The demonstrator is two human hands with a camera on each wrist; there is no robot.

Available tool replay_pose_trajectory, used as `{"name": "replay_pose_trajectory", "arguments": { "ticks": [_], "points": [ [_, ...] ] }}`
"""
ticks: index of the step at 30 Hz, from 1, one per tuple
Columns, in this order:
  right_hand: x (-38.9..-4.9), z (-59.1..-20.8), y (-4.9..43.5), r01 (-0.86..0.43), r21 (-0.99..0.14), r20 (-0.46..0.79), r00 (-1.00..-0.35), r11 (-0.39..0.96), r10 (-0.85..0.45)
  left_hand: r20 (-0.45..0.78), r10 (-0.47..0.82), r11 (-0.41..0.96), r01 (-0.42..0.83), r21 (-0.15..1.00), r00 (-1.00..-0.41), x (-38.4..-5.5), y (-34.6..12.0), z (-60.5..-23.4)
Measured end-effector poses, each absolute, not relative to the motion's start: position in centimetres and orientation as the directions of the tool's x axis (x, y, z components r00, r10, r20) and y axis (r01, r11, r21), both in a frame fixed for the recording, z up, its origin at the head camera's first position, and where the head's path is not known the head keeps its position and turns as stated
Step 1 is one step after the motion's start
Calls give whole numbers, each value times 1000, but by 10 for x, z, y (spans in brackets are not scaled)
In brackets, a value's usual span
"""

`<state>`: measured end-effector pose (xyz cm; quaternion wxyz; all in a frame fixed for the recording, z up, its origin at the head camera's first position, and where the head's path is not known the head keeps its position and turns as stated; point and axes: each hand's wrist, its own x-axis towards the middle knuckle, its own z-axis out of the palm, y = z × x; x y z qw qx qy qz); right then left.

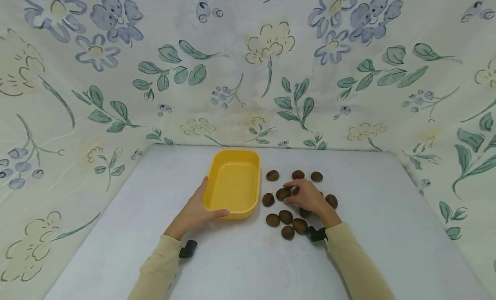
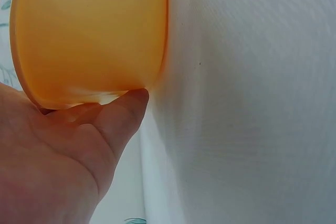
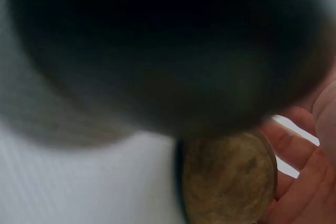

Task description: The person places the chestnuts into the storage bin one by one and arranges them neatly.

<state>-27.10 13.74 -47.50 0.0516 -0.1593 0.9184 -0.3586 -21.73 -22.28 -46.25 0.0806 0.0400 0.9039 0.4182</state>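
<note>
My left hand [image 1: 197, 209] grips the yellow plastic tray [image 1: 258, 179] at its near left corner, thumb along the near side and fingers on the left wall. In the left wrist view, the hand [image 2: 58, 156] lies against the wall of the tray [image 2: 94, 30]. My right hand [image 1: 310, 198] reaches over a group of brown kiwis, thumb and index finger at either side of one kiwi [image 1: 283, 194], which they pinch. The right wrist view has a kiwi [image 3: 231, 182] beside the fingers [image 3: 291, 145]; a dark blurred shape hides much of it.
Several more kiwis lie loose to the right of the tray, such as a kiwi [image 1: 273, 175] at the back and a kiwi [image 1: 288, 232] in front. Some are partly under the right hand. A floral cloth [image 1: 232, 76] rises behind the white table [image 1: 240, 265].
</note>
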Motion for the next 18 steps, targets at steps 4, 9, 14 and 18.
{"name": "replay_pose_trajectory", "arguments": {
  "ticks": [4,9,14,18],
  "points": [
    [-271,-475,136,-272,-659,39,-943,701,-330,-98,143,645,17,764,-985,-218,-224,-462],
    [-271,-475,136,-277,-646,55,-947,712,-318,-91,156,630,28,776,-984,-217,-223,-462],
    [-272,-476,136,-257,-654,48,-952,711,-301,-76,170,615,45,787,-983,-216,-221,-462],
    [-272,-477,137,-246,-681,44,-954,690,-297,-48,184,600,74,796,-982,-216,-221,-465]
  ]
}}
